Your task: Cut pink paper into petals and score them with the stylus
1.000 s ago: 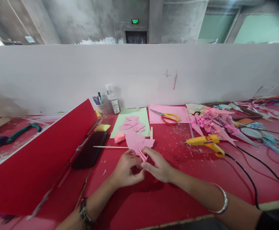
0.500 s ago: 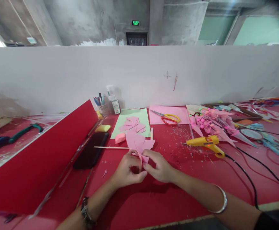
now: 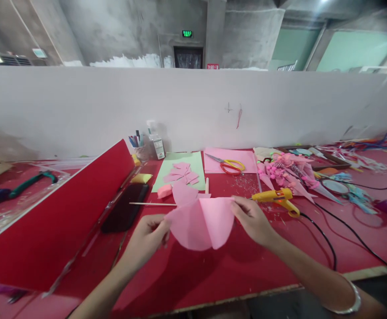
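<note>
Between both hands, pink paper, creased

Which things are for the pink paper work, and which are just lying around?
For the paper work:
pink paper, held by the left hand and right hand
probably scissors
maybe the yellow glue gun

Probably just lying around:
pen cup
bottle

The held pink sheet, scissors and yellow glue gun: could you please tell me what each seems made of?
Pink sheet: matt paper or thin card, by its sharp crease and lack of shine. Scissors: blades probably metal, being grey; handles, one yellow, one red, perhaps plastic or coated. Glue gun: body likely smooth plastic, from its even yellow colour.
</note>
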`<state>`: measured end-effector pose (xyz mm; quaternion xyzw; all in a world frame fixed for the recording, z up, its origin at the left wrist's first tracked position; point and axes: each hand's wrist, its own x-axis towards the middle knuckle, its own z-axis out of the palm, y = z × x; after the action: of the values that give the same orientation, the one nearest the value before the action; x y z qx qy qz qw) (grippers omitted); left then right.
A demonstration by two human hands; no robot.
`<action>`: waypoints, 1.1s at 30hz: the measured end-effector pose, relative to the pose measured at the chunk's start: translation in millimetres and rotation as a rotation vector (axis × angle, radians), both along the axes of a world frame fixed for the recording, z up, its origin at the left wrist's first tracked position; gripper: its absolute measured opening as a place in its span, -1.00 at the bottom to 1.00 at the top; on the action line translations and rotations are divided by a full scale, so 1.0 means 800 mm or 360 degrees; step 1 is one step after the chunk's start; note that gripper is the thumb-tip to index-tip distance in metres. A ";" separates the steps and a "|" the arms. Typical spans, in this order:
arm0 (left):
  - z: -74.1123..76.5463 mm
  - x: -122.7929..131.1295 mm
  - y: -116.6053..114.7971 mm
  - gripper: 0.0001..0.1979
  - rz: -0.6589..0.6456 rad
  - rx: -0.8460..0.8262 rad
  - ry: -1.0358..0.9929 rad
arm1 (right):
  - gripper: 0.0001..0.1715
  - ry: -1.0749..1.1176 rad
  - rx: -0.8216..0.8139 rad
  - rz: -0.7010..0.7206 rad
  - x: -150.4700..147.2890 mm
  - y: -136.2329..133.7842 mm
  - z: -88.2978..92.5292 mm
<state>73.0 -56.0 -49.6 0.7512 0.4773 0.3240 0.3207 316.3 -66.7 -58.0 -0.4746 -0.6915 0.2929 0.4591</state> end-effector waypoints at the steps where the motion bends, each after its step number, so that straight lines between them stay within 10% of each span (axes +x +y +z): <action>1: -0.003 -0.004 -0.003 -0.56 -0.0012 -0.0049 0.0161 | -0.64 -0.0008 -0.0047 -0.0057 0.009 -0.003 -0.004; 8: -0.025 0.017 -0.026 -0.76 0.0008 0.0338 0.1658 | -0.68 -0.0541 -0.0280 -0.0099 0.028 -0.016 -0.054; 13: -0.034 0.038 -0.032 -0.69 -0.0206 0.0630 0.1678 | -0.89 -0.0527 -0.0300 -0.0251 0.023 -0.024 -0.062; 17: -0.045 0.043 -0.027 -0.62 -0.0542 0.0656 0.1638 | -0.69 -0.0346 -0.0384 -0.0240 0.021 -0.034 -0.064; 33: -0.061 0.060 -0.036 -0.56 -0.0380 0.0595 0.1749 | -0.78 -0.0895 -0.0266 -0.0279 0.000 -0.070 -0.070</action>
<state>120.8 -84.9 -98.6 0.9011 0.4205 -0.0723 -0.0770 316.1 -122.4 -113.6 -0.6311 -0.7214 0.1651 0.2327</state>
